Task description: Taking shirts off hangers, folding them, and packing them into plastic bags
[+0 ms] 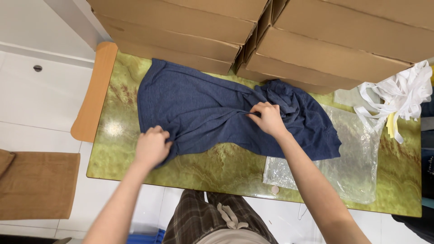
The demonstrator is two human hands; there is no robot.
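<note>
Navy shirt point(203, 108) spread on green marble table point(226, 169); left hand point(151, 147) grips hem at 7 o'clock, right hand point(267, 118) pinches bunched fabric at centre, clear plastic bag point(357, 158) at 4 o'clock

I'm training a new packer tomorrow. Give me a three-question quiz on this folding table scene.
1. True or false: both hands grip the dark blue garment.
2. What lies partly under the garment's right end? A) clear plastic bag B) brown towel C) open book
3. What is stacked along the far edge of the green marble table?

Key
1. True: the left hand bunches the near edge and the right hand pinches a fold near the middle.
2. A, the clear plastic bag.
3. Flat cardboard boxes, beside white strips.
</note>
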